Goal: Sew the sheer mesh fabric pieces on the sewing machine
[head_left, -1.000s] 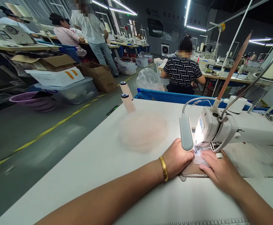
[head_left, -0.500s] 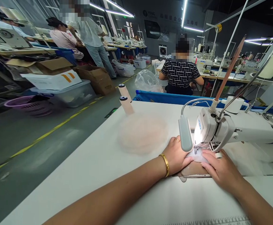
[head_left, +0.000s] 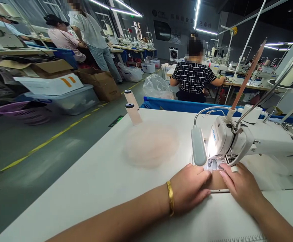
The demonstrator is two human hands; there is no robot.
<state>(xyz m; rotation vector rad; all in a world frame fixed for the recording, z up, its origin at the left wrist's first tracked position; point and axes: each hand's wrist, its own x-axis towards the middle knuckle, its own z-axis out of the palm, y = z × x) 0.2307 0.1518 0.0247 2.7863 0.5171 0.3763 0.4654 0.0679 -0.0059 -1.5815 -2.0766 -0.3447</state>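
Note:
The white sewing machine (head_left: 218, 136) has its lit needle area just in front of my hands. My left hand (head_left: 193, 186), with a gold bangle at the wrist, is closed with curled fingers left of and below the presser foot (head_left: 213, 164). What it pinches, if anything, is hidden. My right hand (head_left: 243, 183) lies right of the foot, its fingers stretched toward the needle and a pale band on one finger. Between the hands shows a brown plate (head_left: 218, 181). A grey lamp head (head_left: 198, 146) hangs over the left fingertips.
Two thread cones (head_left: 133, 114) stand at the back left of the white table (head_left: 98, 181), near a blurred pale pink patch (head_left: 151, 144). A blue cloth trough (head_left: 171, 104) runs behind. A ruler scale (head_left: 239, 237) marks the front edge. Ahead, a person (head_left: 194, 77) sits sewing.
My left hand has drawn back toward me and its fingers have curled in. The white cloth seen between the hands is no longer visible there. My right hand has stayed nearly in place.

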